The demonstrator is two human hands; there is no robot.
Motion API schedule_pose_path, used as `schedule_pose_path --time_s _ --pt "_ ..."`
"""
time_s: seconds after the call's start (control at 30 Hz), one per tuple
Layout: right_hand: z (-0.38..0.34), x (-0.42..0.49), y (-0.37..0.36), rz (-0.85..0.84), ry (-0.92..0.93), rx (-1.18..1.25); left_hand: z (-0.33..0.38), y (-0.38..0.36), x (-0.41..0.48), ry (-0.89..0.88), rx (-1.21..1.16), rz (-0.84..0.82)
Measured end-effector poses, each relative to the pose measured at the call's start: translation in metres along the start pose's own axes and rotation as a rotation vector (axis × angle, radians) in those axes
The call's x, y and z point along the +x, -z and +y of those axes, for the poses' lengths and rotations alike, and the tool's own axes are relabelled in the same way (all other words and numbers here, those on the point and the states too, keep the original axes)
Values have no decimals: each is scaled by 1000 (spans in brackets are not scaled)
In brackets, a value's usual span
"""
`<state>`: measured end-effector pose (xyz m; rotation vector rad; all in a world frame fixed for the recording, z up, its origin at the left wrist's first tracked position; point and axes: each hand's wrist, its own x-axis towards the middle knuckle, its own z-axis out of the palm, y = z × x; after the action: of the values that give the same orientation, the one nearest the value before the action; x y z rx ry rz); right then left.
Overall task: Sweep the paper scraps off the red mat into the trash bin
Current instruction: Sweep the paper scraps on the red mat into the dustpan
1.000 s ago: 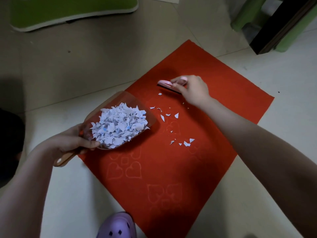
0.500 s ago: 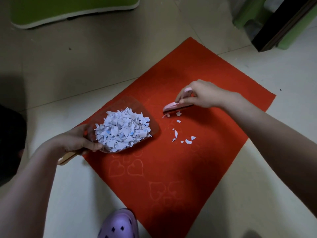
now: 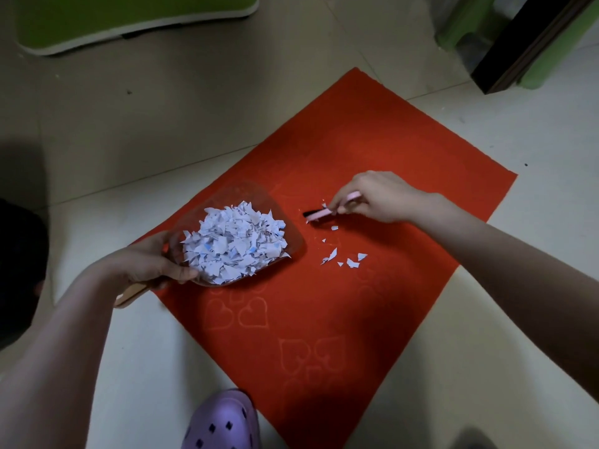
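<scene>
right hand (image 3: 379, 199) pinching small pink brush (image 3: 327, 211), fingers clamped on handle, bristle end pointing toward dustpan. loose paper scraps (image 3: 348, 259) sit on red mat (image 3: 405, 157) just below fingertips, toward camera. brush long axis roughly in line with dustpan mouth. left hand (image 3: 152, 260) wrapped on clear dustpan (image 3: 256, 205), already heaped. right hand way closer to scraps. no bin in view tho.

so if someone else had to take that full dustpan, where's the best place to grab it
By the wooden handle sticking out at the lower left of the dustpan, coming in from that side, where the left hand holds it now. The clear scoop is heaped with paper scraps, so keep it level.
</scene>
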<state>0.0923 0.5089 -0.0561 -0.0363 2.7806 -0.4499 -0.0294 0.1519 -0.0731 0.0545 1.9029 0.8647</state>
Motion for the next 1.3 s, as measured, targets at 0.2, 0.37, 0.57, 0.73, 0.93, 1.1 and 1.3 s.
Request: schedule_pose_path --time_s 0.2,0.37,0.57,0.73,0.93,1.1,1.3 --pt "23 -26 15 207 -101 145 -2 2 3 -37 7 12" --pt "40 -7 -9 418 -352 111 5 -4 -1 -73 -28 -11" --pt "23 -20 -25 275 -255 63 12 -6 -12 2 39 -16" --pt "25 -47 -20 300 -189 308 7 -2 -12 -17 49 -11" --pt "52 -40 -16 533 -480 185 4 -5 -9 -9 67 -20" --pt "30 -36 -26 460 -519 142 1 -4 3 10 82 -13" --pt "-10 -42 -39 485 -377 243 -9 1 8 1 93 -22"
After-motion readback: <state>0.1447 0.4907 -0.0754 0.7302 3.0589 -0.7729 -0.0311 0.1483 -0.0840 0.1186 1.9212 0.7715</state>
